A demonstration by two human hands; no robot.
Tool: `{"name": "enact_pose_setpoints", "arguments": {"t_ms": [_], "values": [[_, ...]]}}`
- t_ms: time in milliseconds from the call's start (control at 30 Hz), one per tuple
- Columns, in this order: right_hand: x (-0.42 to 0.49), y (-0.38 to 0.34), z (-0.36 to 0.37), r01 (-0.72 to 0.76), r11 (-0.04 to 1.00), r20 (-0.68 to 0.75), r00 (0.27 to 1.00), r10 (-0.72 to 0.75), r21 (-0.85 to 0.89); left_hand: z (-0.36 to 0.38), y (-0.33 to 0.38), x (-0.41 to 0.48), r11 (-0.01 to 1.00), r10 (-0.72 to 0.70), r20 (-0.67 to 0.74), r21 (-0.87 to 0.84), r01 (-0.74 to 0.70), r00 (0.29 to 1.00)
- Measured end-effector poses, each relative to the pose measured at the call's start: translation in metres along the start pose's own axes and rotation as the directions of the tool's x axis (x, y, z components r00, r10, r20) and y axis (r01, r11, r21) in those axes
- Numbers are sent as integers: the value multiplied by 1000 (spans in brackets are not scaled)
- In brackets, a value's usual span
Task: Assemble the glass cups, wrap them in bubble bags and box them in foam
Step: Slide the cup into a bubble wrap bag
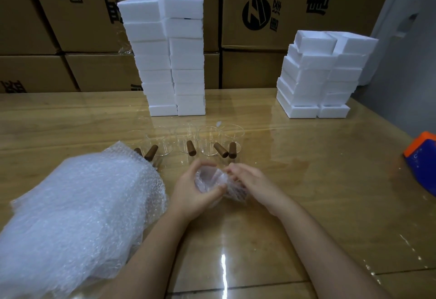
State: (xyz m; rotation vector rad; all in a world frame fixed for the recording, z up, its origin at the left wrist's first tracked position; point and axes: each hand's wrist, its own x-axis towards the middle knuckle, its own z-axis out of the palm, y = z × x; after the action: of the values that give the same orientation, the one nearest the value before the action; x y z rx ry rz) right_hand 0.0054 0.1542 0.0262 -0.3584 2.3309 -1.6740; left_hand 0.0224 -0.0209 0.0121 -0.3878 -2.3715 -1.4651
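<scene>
My left hand (192,189) and my right hand (250,178) together grip a glass cup wrapped in a bubble bag (212,182) just above the wooden table (306,180). The left hand's fingers curl round the cup's mouth. My right hand pinches the bag's loose side. Behind the hands stands a row of several clear glass cups with brown wooden handles (210,144). A thick pile of bubble bags (77,209) lies at the left. Two tall stacks of closed white foam boxes (169,55) rise at the back, and open foam halves (323,74) are stacked at the back right.
Large cardboard cartons (271,15) form a wall behind the table. An orange and blue object (422,157) lies at the table's right edge. The table top is glossy with reflections near the front.
</scene>
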Motion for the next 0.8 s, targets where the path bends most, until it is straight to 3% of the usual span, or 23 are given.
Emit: {"name": "enact_pose_setpoints", "arguments": {"t_ms": [100, 233, 367, 467, 633, 800], "values": [[-1, -2, -2, 11, 999, 82, 997, -7, -46, 3, 4, -4, 960, 245, 79, 120, -253, 966], [-5, -7, 5, 11, 985, 121, 993, 10, -171, 8, 9, -7, 825, 480, 98, 288, -486, 872], [-3, -7, 10, -27, 978, 111, 993, 50, -206, 12, 13, -8, 773, 544, 148, 293, -562, 826], [-3, -6, 8, -89, 990, 105, 989, 101, -110, 12, 15, -8, 820, 478, 153, 275, -502, 865], [-5, -15, -8, -160, 987, 157, 975, 160, -12, 9, 17, -7, 990, 122, 77, 65, -127, 989], [7, -44, -53, -123, 985, 61, 990, 131, -120, 5, 14, -1, 976, -138, -44, -174, 129, 989]]}}
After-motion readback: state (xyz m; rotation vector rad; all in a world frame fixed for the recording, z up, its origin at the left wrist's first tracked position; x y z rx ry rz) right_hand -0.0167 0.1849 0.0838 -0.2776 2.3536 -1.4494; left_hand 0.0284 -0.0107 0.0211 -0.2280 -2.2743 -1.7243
